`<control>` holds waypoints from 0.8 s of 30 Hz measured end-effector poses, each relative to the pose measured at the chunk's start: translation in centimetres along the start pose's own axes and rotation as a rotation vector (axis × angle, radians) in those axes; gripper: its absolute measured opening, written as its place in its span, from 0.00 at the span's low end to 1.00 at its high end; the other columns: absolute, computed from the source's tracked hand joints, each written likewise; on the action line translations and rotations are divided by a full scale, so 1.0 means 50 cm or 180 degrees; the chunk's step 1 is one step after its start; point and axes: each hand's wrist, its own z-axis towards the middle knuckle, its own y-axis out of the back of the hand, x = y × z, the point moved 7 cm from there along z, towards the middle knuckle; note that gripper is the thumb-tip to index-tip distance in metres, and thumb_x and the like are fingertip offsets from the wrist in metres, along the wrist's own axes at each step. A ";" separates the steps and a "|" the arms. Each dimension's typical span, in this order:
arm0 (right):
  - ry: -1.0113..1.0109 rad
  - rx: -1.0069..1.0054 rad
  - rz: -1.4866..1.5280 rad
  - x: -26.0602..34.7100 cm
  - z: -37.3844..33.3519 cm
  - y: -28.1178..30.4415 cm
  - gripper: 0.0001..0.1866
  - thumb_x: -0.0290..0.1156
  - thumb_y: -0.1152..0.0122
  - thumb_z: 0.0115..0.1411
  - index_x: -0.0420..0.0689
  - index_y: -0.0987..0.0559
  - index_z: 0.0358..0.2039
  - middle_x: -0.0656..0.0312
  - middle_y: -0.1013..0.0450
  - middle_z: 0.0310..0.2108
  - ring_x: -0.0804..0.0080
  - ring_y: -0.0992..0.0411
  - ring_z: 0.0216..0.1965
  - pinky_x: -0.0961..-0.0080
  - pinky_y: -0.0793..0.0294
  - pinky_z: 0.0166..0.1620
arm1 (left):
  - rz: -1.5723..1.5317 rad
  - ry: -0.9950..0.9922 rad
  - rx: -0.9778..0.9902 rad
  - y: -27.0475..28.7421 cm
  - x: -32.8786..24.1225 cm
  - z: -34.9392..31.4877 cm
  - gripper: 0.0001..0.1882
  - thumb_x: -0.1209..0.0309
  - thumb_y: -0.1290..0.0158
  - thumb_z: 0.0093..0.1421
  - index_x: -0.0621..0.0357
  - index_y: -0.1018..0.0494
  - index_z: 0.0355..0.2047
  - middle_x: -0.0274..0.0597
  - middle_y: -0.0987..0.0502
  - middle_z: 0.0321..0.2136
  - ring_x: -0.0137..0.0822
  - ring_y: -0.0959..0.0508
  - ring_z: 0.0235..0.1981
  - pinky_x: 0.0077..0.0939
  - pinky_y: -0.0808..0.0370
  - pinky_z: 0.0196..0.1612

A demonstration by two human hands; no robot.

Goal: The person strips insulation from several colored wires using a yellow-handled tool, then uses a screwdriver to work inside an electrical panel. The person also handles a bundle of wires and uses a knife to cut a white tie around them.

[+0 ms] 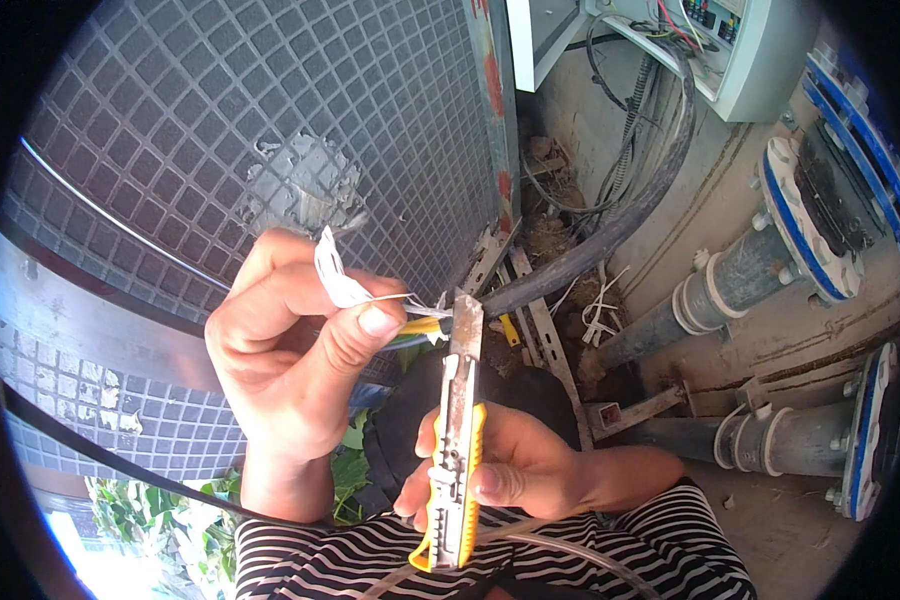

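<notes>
My right hand (515,465) is closed around a yellow utility knife (455,480). Its blade (467,322) is out and meets the end of a thick black cable (570,262). Pinched between thumb and fingers of my left hand (295,350) is a white strip of filler or wrapping (336,275), drawn out from the cable's cut end. A yellow wire (425,327) also comes out of that end, below the strip. How deep the blade touches the jacket is hidden from this angle.
An open electrical box (760,60) with coloured wires hangs at the upper right; the black cable runs from it. Grey flanged pipes (730,280) stand along the right wall. A metal angle bar (545,345) lies behind the knife. Dark grid panelling (170,110) fills the left.
</notes>
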 end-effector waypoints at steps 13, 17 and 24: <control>0.0585 0.0148 -0.0326 0.004 0.003 0.007 0.27 0.36 0.48 0.73 0.42 0.43 0.66 0.34 0.29 0.57 0.49 0.28 0.60 0.51 0.29 0.62 | 0.0045 -0.0540 -0.0313 0.033 -0.001 -0.006 0.07 0.71 0.32 0.56 0.61 0.18 0.31 0.35 0.26 0.31 0.26 0.28 0.31 0.19 0.30 0.35; 0.1320 0.0063 -0.0996 0.066 -0.041 0.043 0.32 0.38 0.45 0.72 0.40 0.44 0.69 0.45 0.28 0.54 0.58 0.27 0.56 0.57 0.28 0.59 | -0.1236 -0.0325 -0.1264 0.064 -0.021 -0.038 0.10 0.68 0.34 0.56 0.56 0.23 0.34 0.33 0.32 0.22 0.28 0.32 0.24 0.22 0.38 0.27; 0.3199 -0.1729 -0.1656 0.229 -0.225 0.119 0.32 0.63 0.52 0.70 0.46 0.37 0.57 0.59 0.31 0.32 0.68 0.30 0.27 0.68 0.25 0.29 | 0.0453 0.0212 0.1094 -0.148 0.210 -0.240 0.05 0.67 0.38 0.59 0.53 0.21 0.30 0.42 0.23 0.20 0.48 0.21 0.23 0.41 0.26 0.28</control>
